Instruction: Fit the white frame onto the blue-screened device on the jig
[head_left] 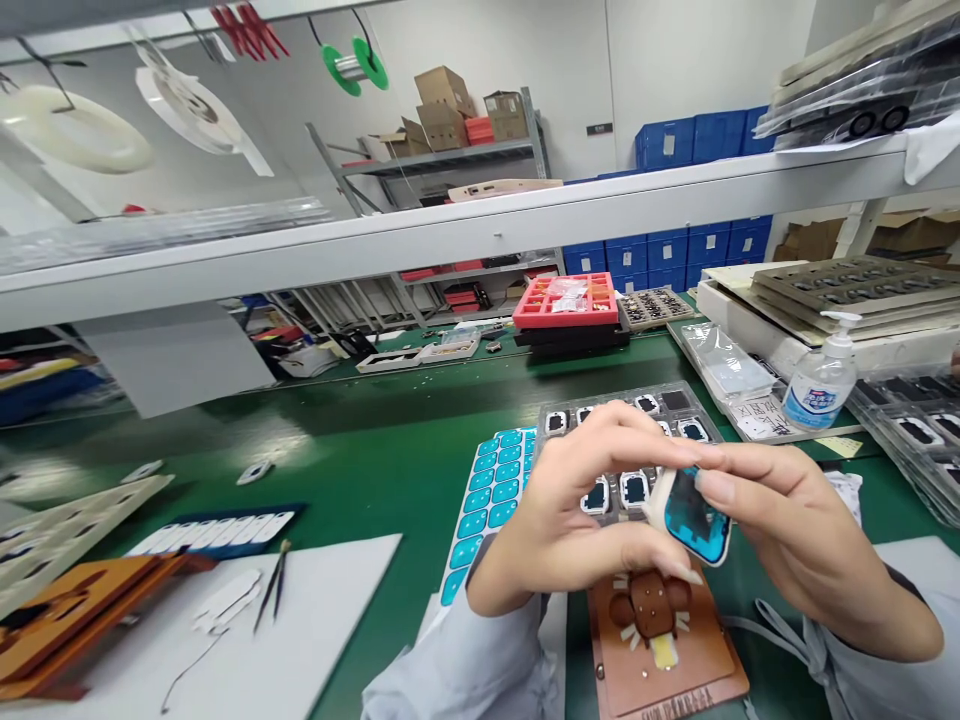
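Observation:
Both my hands hold one small white frame part [686,515] with a shiny blue film on its face, lifted above the bench. My left hand [581,510] pinches its left edge between thumb and fingers. My right hand [802,545] grips its right side, with a fingertip resting on the blue film. Right below lies a brown jig plate [660,650] with round pads and a yellow patch. Behind my hands sit a grey tray of similar parts [600,420] and a sheet of blue stickers [487,495].
A green mat [360,440] covers the bench. Tweezers [271,590] lie on a white sheet at left beside orange plates [67,610]. A sanitizer bottle [821,380] and stacked trays stand at right. A red tray [570,300] sits at the back under a white shelf [450,235].

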